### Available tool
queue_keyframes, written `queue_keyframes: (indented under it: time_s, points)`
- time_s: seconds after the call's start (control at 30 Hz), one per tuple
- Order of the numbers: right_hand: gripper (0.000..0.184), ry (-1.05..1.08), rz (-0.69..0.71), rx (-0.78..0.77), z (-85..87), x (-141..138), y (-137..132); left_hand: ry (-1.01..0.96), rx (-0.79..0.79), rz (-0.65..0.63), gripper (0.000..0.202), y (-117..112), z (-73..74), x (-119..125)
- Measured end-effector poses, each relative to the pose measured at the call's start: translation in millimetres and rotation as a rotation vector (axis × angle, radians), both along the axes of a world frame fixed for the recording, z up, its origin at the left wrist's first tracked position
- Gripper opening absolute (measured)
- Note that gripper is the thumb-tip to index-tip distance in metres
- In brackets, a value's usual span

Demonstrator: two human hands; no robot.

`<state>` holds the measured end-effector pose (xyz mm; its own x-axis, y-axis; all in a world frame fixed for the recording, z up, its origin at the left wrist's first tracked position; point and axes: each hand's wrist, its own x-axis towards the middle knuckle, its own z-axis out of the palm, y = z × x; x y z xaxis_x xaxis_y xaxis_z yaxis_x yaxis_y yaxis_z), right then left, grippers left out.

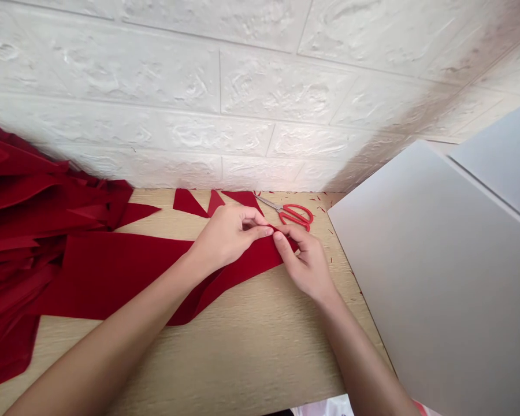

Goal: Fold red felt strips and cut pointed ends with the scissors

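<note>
A long strip of dark red fabric (125, 263) lies across the wooden table, with a fold near its middle. My left hand (234, 234) pinches the upper edge of its right part between thumb and fingers. Right beside it, my right hand (301, 254) pinches the same edge, the two sets of fingertips nearly touching. Just behind my right hand lie scissors (297, 216) with red handles, blades pointing left. Small triangular red scraps (189, 202) rest along the wall, behind my left hand.
A big heap of red fabric (17, 231) covers the table's left side. White brick-patterned wall (260, 104) rises at the back. A large white panel (442, 277) bounds the right side. Bits of red thread are strewn on the wooden tabletop (251, 346) near the scissors.
</note>
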<state>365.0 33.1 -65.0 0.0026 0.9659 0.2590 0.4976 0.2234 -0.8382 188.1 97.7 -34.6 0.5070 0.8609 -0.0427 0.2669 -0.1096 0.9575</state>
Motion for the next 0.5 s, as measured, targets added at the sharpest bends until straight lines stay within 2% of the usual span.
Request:
queue_keyframes:
  time_s: [0.07,0.13,0.23,0.37,0.5]
  points:
    - [0.031,-0.093,0.026,0.034,5.8,-3,3,-0.026,-0.017,-0.025,0.016,1,-1.2,-2]
    - [0.030,-0.094,0.026,0.082,10.7,-5,5,-0.072,-0.056,-0.060,0.019,3,-1.2,-4]
    - [0.025,-0.054,-0.074,0.198,16.3,-5,8,-0.056,-0.088,-0.161,0.030,1,0.7,-7]
    - [0.030,-0.060,-0.288,0.292,21.6,6,12,0.218,-0.072,-0.331,0.035,-1,3.6,-14]
    - [0.037,0.020,-0.476,0.307,15.0,28,18,0.494,0.062,-0.322,0.041,5,8.4,-35]
